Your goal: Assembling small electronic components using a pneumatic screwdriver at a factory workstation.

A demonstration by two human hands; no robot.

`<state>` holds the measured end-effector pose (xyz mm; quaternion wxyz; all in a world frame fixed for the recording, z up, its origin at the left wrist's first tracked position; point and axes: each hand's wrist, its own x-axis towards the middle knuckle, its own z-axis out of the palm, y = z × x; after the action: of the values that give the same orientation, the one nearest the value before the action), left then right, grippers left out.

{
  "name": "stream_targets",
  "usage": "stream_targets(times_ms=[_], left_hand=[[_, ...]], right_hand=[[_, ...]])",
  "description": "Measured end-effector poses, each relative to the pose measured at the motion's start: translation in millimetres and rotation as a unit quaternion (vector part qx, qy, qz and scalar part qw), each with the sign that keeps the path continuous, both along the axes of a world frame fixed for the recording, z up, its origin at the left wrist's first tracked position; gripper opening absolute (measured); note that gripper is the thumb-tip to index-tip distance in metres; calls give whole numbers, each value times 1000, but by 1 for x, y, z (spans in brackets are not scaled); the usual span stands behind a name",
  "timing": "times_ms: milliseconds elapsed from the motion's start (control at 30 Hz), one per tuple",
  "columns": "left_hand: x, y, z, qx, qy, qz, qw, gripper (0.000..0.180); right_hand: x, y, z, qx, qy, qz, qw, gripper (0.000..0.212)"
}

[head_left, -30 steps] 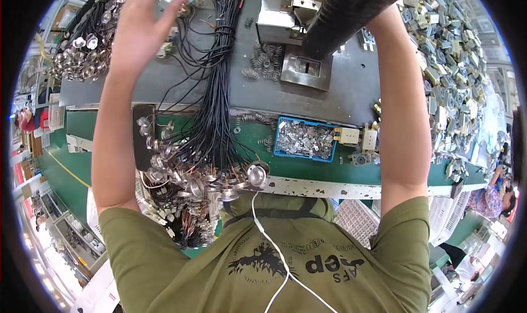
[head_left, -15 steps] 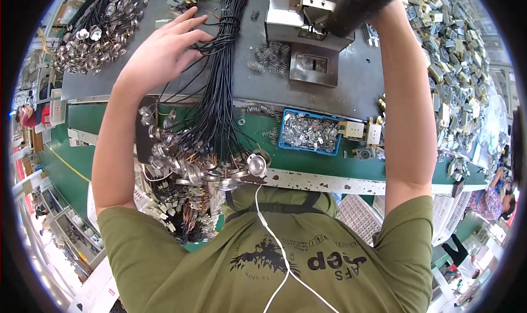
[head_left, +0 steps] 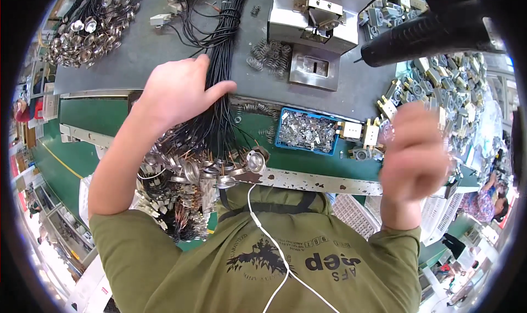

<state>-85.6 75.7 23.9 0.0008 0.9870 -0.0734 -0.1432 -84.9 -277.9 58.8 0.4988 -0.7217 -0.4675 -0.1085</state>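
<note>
My left hand [head_left: 178,90] is at the bundle of black wires [head_left: 224,49], thumb laid across it and the other fingers curled against its left side, their tips hidden. Round silvery metal cups [head_left: 189,170] hang at the wires' near ends, over the table's front edge. My right hand [head_left: 414,154] is smeared by motion at the right, near the heap of small grey switch-like parts [head_left: 433,88]; its fingers cannot be made out. Beyond it a black powered driver [head_left: 417,38] with a thin tip hangs free of my hand.
A metal fixture [head_left: 315,22] stands at the back middle, a steel block [head_left: 314,67] before it. Loose springs [head_left: 269,55] lie beside them. A blue tray [head_left: 279,130] holds small metal pieces. More cups [head_left: 90,38] are piled far left. A white cable [head_left: 261,219] runs down my shirt.
My right hand has come back from the fixture toward me, and the driver has swung right, away from the fixture. My left hand has moved down the wires, its fingers now curled.
</note>
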Motion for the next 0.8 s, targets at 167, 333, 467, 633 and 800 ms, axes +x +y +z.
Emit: stream_targets(times_ms=[167,333,467,633,800], left_hand=[[5,32,-3,-291,126,126,940,46],[-13,59,-1,-597,185,210,752,40],[-19,51,-5,-677,211,234,665,40],[-3,45,-22,-627,226,242,705,51],[-17,57,-10,-700,242,239,629,64]], right_hand=[[-40,66,27,-70,-87,232,966,7],[-23,68,61,0,-256,203,945,15],[-14,71,64,14,-257,228,939,12],[-49,69,46,58,-1,220,974,14],[-43,87,33,-11,-11,204,979,21]])
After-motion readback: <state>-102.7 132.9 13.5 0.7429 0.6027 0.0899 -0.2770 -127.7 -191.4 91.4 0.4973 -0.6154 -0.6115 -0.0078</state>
